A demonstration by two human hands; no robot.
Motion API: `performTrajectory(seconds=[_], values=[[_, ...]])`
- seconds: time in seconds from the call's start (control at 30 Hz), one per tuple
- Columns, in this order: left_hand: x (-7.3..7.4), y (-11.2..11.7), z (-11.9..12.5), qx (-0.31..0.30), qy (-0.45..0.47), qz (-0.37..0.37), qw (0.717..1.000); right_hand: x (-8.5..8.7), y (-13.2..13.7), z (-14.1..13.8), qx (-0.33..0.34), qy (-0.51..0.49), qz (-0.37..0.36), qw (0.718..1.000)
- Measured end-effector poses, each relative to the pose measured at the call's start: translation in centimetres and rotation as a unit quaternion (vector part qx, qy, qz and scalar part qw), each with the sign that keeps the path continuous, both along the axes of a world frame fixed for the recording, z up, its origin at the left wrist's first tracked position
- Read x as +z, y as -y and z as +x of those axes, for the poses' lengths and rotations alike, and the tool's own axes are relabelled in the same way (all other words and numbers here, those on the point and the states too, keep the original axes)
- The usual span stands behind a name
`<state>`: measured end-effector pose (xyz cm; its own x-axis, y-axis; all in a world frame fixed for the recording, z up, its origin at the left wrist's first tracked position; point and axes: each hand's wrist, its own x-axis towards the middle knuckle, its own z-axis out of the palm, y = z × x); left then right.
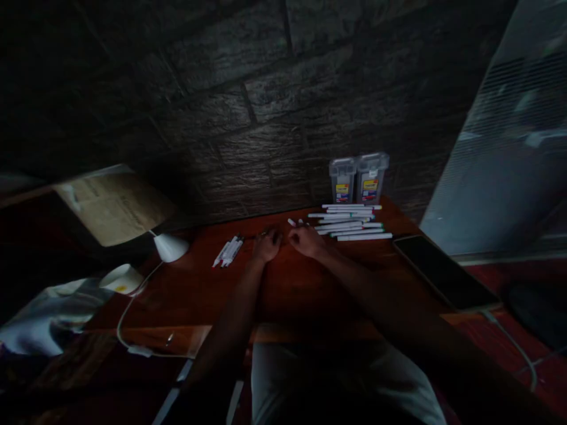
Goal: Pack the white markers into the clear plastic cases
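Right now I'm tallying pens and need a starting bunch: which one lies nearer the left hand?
The smaller pen bunch, between the lamp and the left hand. The larger bunch lies beside the right hand, before two clear boxes.

A reddish-brown wooden surface (301, 289) is strewn at right with loose white pens (364, 237), backed by two clear lidded cases (371, 177) and flanked by a dark tablet (445, 273); at left are placed a smaller pen cluster (229, 251), a lamp (117, 203) and a cup (121, 278).
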<state>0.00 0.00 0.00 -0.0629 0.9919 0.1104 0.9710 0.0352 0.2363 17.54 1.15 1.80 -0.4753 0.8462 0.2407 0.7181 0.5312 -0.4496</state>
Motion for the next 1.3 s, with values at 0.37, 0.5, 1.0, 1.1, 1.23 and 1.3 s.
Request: performTrajectory(seconds=[0.37,0.5,1.0,1.1,1.23,1.3], values=[[1.2,1.3,-1.3,0.239,-0.015,-0.028,0.97,-0.1,0.0,0.2,-0.012,0.011,0.001,1.0],[0.8,1.0,-0.7,0.202,-0.048,-0.021,0.978,0.4,0.0,0.4,-0.022,0.029,0.003,0.999],[1.8,1.2,0.0,0.161,-0.074,-0.041,0.983,3.3,1.0,2.3,-0.069,0.108,-0.069,0.989],[2.0,1.3,0.1,0.159,-0.075,-0.041,0.983,3.3,1.1,2.2,-0.068,0.114,-0.076,0.988],[2.4,1.8,0.0,0.2,-0.08,-0.043,0.976,3.2,0.9,2.1,-0.073,0.123,-0.09,0.986],[2.5,1.9,0.0,0.21,-0.08,-0.051,0.973,3.2,0.8,2.1,-0.069,0.126,-0.093,0.985]])
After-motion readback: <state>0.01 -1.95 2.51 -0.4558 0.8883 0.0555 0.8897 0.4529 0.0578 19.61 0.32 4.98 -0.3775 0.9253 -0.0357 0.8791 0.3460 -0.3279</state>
